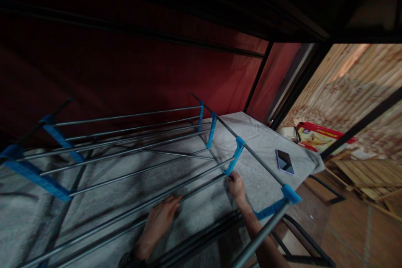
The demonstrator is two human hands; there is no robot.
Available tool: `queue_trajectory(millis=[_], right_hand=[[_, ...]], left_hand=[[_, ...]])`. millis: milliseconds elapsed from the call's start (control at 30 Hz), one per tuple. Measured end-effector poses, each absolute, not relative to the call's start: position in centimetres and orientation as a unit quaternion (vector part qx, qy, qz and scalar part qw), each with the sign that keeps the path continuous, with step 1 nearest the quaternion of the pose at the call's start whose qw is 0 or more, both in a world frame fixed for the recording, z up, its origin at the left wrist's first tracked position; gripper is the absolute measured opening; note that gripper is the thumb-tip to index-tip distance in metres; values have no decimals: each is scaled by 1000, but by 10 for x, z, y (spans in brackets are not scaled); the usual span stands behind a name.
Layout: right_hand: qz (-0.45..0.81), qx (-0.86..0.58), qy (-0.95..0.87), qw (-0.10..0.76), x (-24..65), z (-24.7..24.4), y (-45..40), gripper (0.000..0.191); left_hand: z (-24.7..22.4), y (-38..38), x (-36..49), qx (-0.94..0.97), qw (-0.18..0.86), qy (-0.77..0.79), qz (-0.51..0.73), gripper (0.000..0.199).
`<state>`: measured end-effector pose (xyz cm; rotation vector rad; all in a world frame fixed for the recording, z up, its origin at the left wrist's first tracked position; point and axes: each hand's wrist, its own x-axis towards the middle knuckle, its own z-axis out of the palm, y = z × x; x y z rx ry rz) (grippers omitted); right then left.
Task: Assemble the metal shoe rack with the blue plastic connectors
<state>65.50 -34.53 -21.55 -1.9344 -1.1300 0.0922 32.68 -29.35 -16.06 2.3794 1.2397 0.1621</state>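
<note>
A rack frame of grey metal tubes [135, 148] with blue plastic brackets [235, 155] lies on a grey cloth-covered surface [254, 134]. My left hand [161, 217] is at the lower long tube near the middle, its fingers wrapped over the tube. My right hand [235, 186] is closed at the lower end of a blue bracket, where a long tube meets it. Another blue bracket [278, 203] sits on the upright tube at the right, beside my right forearm.
A phone [284, 161] lies on the cloth at the right. Beyond it are a red and yellow box [322, 138] and wooden slats [370, 176]. Dark metal bars [265, 69] and a red wall [141, 67] stand behind the rack. Black tubes [201, 238] lie near me.
</note>
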Motion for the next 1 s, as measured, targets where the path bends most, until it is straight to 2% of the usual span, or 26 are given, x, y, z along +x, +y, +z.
queue_trajectory(millis=[400, 767, 1000], right_hand=[[46, -786, -434, 438, 644, -212, -353, 21], [-3, -806, -435, 401, 633, -216, -357, 32], [-41, -825, -416, 380, 627, -219, -355, 31]], left_hand=[[-161, -292, 321, 869, 230, 435, 53, 44], [-160, -293, 321, 869, 233, 431, 61, 43], [-162, -292, 321, 877, 227, 419, 64, 44]])
